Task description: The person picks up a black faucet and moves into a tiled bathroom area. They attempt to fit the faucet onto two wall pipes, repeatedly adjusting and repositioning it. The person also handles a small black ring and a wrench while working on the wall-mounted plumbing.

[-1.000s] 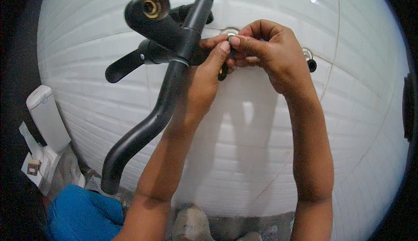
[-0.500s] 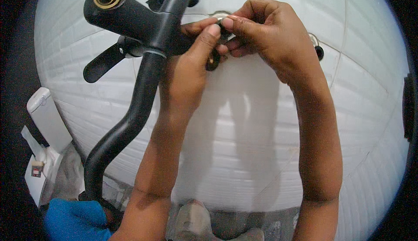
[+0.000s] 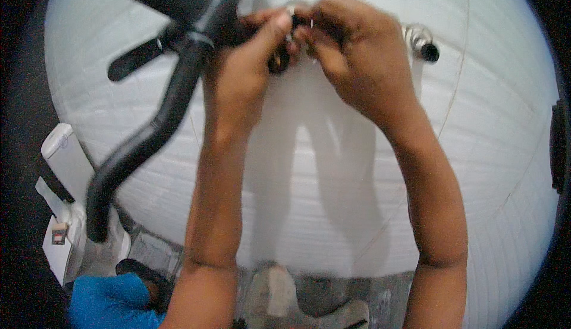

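Fitting: small silvery ring fitting (image 3: pixel 292 12) at the wall, high in the view, pinched between both hands' fingertips; mostly hidden, so I cannot tell its exact shape.
Left hand: left hand (image 3: pixel 247 61) narrowed, thumb and forefinger tips on the fitting; whether the same hand also steadies the faucet I cannot tell.
Right hand: right hand (image 3: pixel 351 55) curled close, fingertips closed on the same fitting from the other side.
Faucet: black mixer faucet (image 3: pixel 178 49) with curved spout (image 3: pixel 143 144) hanging down-left, body just beside the left hand.
Second stub: metal wall stub with dark tip (image 3: pixel 423 43), right of the right hand, apart from it.
Handling, my judgement: fitting looks light, rigid, smooth metal; likely slippery and easy to drop, so I would hold it by the rim with fingertips. Faucet looks heavy and stiff; best held at the body, not the spout.
Surroundings: white tiled wall (image 3: pixel 333 198); white toilet (image 3: pixel 65 168) lower left; blue cloth (image 3: pixel 104 305) at bottom left.
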`<state>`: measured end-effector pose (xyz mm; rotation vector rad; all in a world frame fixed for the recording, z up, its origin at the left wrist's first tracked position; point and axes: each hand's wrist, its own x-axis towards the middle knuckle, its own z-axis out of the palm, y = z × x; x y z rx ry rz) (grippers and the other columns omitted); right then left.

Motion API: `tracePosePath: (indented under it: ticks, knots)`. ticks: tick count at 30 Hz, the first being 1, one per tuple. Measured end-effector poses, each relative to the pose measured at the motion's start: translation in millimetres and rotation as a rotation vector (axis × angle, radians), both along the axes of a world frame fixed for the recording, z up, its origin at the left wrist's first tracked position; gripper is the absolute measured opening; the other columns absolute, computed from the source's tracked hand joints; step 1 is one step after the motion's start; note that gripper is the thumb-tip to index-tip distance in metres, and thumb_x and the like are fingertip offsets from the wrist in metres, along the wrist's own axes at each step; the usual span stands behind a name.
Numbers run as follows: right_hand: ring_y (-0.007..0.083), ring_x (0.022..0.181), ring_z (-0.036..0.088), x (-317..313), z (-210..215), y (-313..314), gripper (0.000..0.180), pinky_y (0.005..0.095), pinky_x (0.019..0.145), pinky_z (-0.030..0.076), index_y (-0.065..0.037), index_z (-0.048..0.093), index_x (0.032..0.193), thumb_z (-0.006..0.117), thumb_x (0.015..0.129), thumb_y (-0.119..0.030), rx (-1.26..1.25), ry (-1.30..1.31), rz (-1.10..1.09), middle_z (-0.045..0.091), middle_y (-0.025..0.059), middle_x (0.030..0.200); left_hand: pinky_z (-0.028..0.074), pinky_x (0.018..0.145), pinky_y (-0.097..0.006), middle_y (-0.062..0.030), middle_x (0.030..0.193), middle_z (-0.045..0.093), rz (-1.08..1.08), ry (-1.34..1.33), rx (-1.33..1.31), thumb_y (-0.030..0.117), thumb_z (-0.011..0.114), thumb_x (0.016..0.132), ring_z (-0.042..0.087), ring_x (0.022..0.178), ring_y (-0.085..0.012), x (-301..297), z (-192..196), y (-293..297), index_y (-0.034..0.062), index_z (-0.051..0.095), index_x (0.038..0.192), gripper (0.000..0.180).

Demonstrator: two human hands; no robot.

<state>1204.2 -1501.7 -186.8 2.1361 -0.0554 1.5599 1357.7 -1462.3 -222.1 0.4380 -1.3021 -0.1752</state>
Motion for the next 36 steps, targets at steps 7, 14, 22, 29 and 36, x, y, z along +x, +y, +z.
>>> tracePosePath:
  ticks: [7,14,22,29,36]
  knots:
    - [0.0234,0.069,0.066,-18,-3,24,0.027,0.0361,0.063,0.052,-0.002,0.064,0.110,0.067,0.089,-0.019,0.337,0.094,0.164,0.066,0.0143,0.082,0.052,0.075,-0.026,-0.0052,0.090,0.071,0.104,-0.059,0.050,0.029,0.063,0.098,0.065,0.078,-0.0126,13,1,3,-0.0001,0.070,0.106,0.031]
    - [0.0093,0.063,0.062,-94,-14,82,0.041,0.0216,0.054,0.051,-0.004,0.061,0.126,0.073,0.088,-0.013,0.311,0.035,0.046,0.065,0.0071,0.089,0.049,0.079,-0.039,-0.0100,0.088,0.064,1.065,-0.412,-0.155,0.020,0.064,0.094,0.062,0.085,-0.0214,25,-6,38,0.0023,0.064,0.101,0.019]
    - [0.0222,0.078,0.065,-106,-39,96,0.051,0.0344,0.065,0.055,-0.004,0.060,0.123,0.082,0.079,-0.017,0.220,0.079,-0.204,0.060,0.0126,0.102,0.049,0.066,-0.039,-0.0110,0.088,0.054,1.243,-0.529,-0.337,0.011,0.068,0.078,0.060,0.079,-0.0277,-17,-9,43,0.0031,0.061,0.093,0.018]
    - [0.0352,0.083,0.064,-105,-63,76,0.045,0.0418,0.066,0.055,0.000,0.053,0.117,0.074,0.081,-0.014,0.146,0.059,-0.348,0.059,0.0170,0.100,0.050,0.066,-0.038,-0.0122,0.092,0.057,1.167,-0.766,-0.354,0.003,0.071,0.076,0.060,0.079,-0.0264,-24,-10,60,0.0009,0.061,0.098,0.024]
    - [0.0373,0.087,0.065,-121,-42,53,0.046,0.0431,0.071,0.056,0.003,0.051,0.120,0.072,0.080,-0.007,-0.007,0.018,-0.367,0.060,0.0204,0.105,0.054,0.064,-0.036,-0.0076,0.091,0.060,0.948,-0.964,-0.410,0.003,0.080,0.069,0.064,0.077,-0.0233,2,7,65,0.0049,0.062,0.113,0.048]
